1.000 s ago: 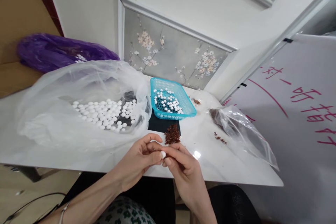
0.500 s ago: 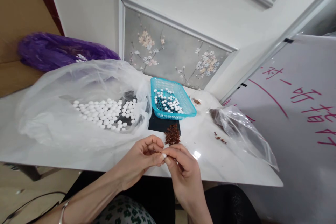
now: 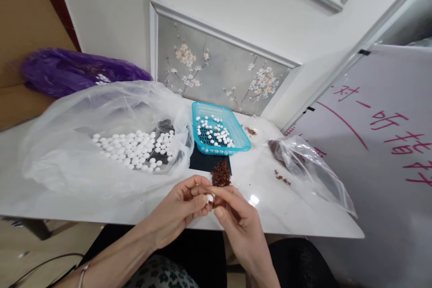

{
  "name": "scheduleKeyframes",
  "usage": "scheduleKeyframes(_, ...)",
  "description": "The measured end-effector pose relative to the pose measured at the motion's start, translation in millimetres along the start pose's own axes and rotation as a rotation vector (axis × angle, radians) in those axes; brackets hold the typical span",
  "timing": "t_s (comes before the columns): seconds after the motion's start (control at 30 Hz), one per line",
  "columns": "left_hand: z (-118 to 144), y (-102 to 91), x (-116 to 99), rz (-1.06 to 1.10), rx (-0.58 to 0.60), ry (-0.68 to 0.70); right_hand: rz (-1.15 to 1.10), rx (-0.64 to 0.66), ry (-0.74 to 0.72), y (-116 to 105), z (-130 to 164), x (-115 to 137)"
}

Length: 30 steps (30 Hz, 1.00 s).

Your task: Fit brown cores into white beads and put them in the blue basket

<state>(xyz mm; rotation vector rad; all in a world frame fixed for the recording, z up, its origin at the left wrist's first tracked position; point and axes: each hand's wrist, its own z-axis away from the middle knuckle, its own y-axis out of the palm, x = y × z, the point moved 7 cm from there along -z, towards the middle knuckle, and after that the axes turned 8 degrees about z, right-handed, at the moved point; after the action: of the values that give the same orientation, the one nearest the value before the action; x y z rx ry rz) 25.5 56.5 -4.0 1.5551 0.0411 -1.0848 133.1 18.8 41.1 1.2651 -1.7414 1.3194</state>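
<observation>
Above the near table edge, my left hand pinches a small white ball between thumb and fingers. My right hand is right beside it, its index fingertip at the top of the ball and its thumb a little apart from it. Its other fingers curl behind and are partly hidden. Just beyond my fingers lies a heap of small reddish-brown bits, at the edge of a black mat. A blue mesh basket behind it contains several white balls.
A large translucent plastic bag with several white balls spreads over the left of the table. Behind it is a purple bag. A clear bag with brown contents lies right, near scattered brown bits and a whiteboard.
My right thumb has come away from the white ball, which now shows more fully in my left fingers. The view has shifted slightly.
</observation>
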Motion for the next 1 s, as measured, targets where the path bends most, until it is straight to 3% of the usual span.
scheduleKeyframes(0.2,0.0,-4.7,2.4,0.003,-0.053,-0.026,0.027,0.002,-0.011,-5.4,2.7,0.0)
scheduleKeyframes(0.33,0.1,-8.2,3.4,0.002,-0.084,-0.026,0.047,-0.075,-0.001,-9.9,4.5,-1.5)
scheduleKeyframes(0.53,0.3,-0.3,-4.8,-0.149,0.014,0.097,0.075,-0.117,-0.008,-17.7,8.4,-7.8)
scheduleKeyframes(0.83,3.3,-2.0,-5.5,-0.346,-0.065,0.156,0.242,-0.211,0.117,-47.2,23.5,-38.4)
scheduleKeyframes(1.0,5.0,8.6,-12.4,-0.431,-0.052,0.225,0.427,-0.288,0.158,-60.0,29.5,-57.0)
